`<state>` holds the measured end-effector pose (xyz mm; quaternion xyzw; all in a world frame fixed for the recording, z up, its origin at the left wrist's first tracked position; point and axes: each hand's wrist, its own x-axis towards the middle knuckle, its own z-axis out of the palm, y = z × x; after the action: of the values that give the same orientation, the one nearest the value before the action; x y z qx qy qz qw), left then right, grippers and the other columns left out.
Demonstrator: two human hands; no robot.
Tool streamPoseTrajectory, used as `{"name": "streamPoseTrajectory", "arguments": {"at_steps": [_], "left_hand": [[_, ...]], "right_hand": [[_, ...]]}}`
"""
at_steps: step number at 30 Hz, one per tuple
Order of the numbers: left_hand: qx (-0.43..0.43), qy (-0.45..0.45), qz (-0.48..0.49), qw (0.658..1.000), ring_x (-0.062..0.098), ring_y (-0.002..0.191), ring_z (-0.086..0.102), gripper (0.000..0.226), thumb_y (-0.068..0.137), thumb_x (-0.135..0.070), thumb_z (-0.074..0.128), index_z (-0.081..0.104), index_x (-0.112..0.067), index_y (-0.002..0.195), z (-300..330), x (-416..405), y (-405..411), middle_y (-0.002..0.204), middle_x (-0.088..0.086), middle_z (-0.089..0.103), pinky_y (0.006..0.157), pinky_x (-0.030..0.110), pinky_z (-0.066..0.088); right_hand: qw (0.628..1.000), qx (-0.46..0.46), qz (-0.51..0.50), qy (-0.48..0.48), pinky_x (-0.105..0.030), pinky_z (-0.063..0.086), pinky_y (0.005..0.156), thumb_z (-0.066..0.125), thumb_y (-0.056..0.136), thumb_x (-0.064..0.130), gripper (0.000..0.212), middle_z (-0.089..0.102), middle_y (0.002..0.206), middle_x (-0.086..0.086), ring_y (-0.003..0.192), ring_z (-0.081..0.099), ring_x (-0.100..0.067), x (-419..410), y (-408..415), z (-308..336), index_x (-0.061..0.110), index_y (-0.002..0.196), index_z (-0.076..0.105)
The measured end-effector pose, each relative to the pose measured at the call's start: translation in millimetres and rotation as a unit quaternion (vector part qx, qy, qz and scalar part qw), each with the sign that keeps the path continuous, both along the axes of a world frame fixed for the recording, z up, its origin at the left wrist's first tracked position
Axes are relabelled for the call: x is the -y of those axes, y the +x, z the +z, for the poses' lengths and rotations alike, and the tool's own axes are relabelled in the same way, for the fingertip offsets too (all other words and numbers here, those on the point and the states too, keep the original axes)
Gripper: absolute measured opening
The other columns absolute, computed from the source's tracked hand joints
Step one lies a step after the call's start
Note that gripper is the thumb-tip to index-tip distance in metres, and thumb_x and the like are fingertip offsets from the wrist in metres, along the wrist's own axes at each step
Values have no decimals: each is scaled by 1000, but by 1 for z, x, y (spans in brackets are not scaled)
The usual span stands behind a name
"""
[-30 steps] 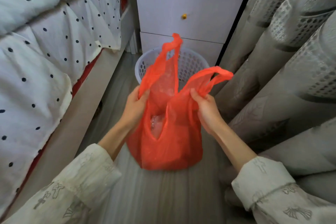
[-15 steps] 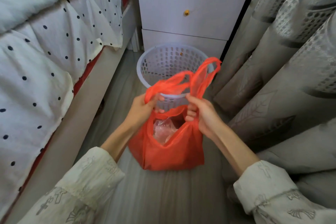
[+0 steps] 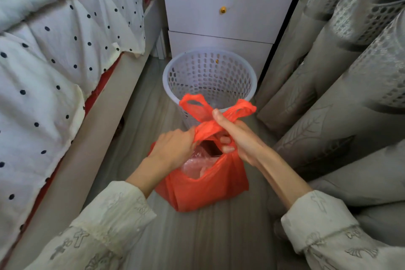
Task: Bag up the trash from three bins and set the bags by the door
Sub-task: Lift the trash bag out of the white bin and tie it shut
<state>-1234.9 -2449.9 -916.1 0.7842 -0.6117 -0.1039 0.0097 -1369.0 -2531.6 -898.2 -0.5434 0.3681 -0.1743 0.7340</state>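
Observation:
An orange plastic bag stands on the grey floor, with clear crumpled plastic and a dark item showing in its mouth. Its two handles are crossed over each other above the opening. My left hand grips one handle at the crossing, and my right hand pinches the other. Just behind the bag stands a white perforated trash bin; its inside looks bare.
A bed with a white polka-dot quilt runs along the left. A white nightstand with a gold knob stands behind the bin. Grey curtains hang close on the right. The floor strip between them is narrow.
The handles were held apart and raised; now both hands have come together and lower, crossing the handles over the bag's mouth. The bin behind is now in plain view.

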Motion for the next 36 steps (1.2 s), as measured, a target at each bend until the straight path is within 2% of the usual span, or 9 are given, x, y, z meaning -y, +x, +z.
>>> {"name": "streamPoseTrajectory", "arguments": {"at_steps": [4, 7, 9, 15, 18, 21, 24, 29, 36], "left_hand": [[-106, -31, -16, 994, 37, 90, 62, 41, 92, -47, 37, 54, -14, 109, -4, 0, 0, 95, 17, 68, 73, 41, 45], [-406, -36, 76, 910, 6, 44, 44, 22, 88, -24, 56, 62, -4, 82, -2, 1, 2, 45, -8, 51, 53, 28, 37], [-503, -20, 113, 856, 4, 38, 38, 11, 82, -3, 56, 58, -1, 71, 4, -1, 7, 38, -9, 44, 49, 25, 35], [-532, -47, 119, 837, 5, 43, 40, 30, 81, 0, 52, 44, -14, 55, 0, -2, 13, 42, -6, 45, 51, 23, 35], [-596, -34, 125, 793, 8, 44, 44, 22, 83, -5, 53, 49, -8, 61, 4, -2, 11, 42, -3, 48, 53, 21, 39], [-675, 7, 98, 731, 12, 52, 55, 10, 80, -12, 55, 59, -4, 73, 13, -5, 11, 53, 4, 60, 59, 22, 46], [-720, 86, 101, 681, 17, 77, 65, 38, 81, -33, 50, 61, -1, 98, 17, -6, 8, 82, 12, 70, 69, 21, 54], [-739, 30, 115, 663, 11, 113, 55, 64, 88, -57, 16, 56, -20, 121, 16, -6, 19, 123, -3, 61, 97, 27, 40], [-744, -82, 132, 650, 12, 88, 64, 40, 88, -45, 38, 69, -20, 90, 13, -4, 15, 89, 0, 72, 85, 28, 49]], "right_hand": [[992, 53, -5, 112, -11, 17, 30, 35, 95, 44, 40, 26, 37, 11, 29, 21, 0, 4, 1, -7, 17, 73, 53], [982, 32, 79, 170, -14, 17, 29, 26, 93, 53, 65, 25, 29, 9, 24, 20, -2, 7, -8, -2, 20, 39, 41], [981, -10, 124, 147, -13, 18, 31, 30, 92, 51, 62, 29, 30, 8, 25, 22, -3, 7, -13, 1, 19, 40, 41], [960, -111, 168, -197, -9, 29, 37, 63, 82, 4, 8, 52, 44, 9, 32, 40, 0, 9, -18, 5, 5, 75, 67], [921, -169, 52, -347, -5, 35, 43, 62, 74, -6, 19, 55, 41, 16, 36, 50, 5, 8, -12, -9, 9, 81, 72], [967, -66, -91, -228, -14, 48, 46, 55, 77, -12, 25, 62, 55, -2, 42, 57, -2, 2, -4, -14, 10, 74, 67], [985, 103, -115, -82, -17, 53, 62, 52, 81, -14, 23, 68, 64, 3, 60, 64, -4, -1, -1, -6, 4, 72, 63], [971, 216, -102, 31, -21, 52, 67, 50, 73, -9, 12, 64, 63, 0, 68, 62, -11, -1, -3, 2, 0, 72, 57], [983, 159, 5, -92, -23, 49, 78, 58, 74, 10, 11, 67, 76, 5, 77, 61, -9, -10, -3, -5, 14, 73, 68]]}}
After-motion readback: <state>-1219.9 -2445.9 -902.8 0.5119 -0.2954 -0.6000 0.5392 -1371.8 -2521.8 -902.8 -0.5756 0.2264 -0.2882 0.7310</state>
